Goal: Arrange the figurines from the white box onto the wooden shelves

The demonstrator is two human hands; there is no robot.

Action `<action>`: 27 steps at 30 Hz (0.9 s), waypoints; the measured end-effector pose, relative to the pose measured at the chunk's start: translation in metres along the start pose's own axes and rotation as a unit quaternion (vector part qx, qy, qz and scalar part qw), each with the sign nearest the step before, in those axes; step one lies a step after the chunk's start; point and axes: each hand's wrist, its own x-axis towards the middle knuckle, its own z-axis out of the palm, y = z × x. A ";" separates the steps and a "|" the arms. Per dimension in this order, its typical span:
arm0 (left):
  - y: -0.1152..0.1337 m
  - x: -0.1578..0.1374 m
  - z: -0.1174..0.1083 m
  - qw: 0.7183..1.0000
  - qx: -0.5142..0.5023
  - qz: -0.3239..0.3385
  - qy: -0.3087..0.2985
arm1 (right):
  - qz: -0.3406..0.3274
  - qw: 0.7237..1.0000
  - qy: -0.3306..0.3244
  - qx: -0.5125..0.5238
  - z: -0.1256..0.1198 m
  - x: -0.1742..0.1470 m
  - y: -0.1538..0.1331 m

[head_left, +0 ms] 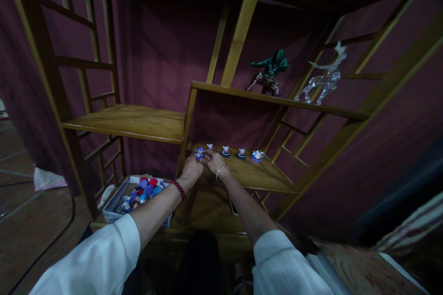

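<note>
A small purple-and-blue figurine (199, 152) is held upright at the left end of the low wooden shelf (256, 176). My left hand (192, 168) is closed around its lower part. The fingers of my right hand (215, 162) are bent in from the other side and pinch at the figurine's base. Several small figurines stand in a row along this shelf: a pale-headed one (209, 147) just behind my right fingers, two dark-based ones (225, 151) to its right, and a white-and-blue one (257, 155) on a purple base at the end.
An open box (111, 214) at the lower left holds several figurines and round red, purple and blue pieces. On the upper right shelf stand a dark green hooded statue (272, 73) and a clear deer figure (325, 78). A wooden upright (187, 124) rises just left of the hands.
</note>
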 end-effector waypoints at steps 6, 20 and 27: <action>-0.004 -0.005 0.000 1.000 0.010 0.005 0.009 | 0.015 1.000 0.007 0.017 -0.008 -0.010 -0.010; -0.010 -0.026 -0.003 0.999 0.008 0.038 -0.016 | 0.019 0.999 0.033 -0.022 -0.017 -0.047 -0.026; -0.006 -0.045 -0.009 0.998 0.016 0.048 -0.029 | 0.004 0.999 0.048 -0.013 -0.013 -0.066 -0.027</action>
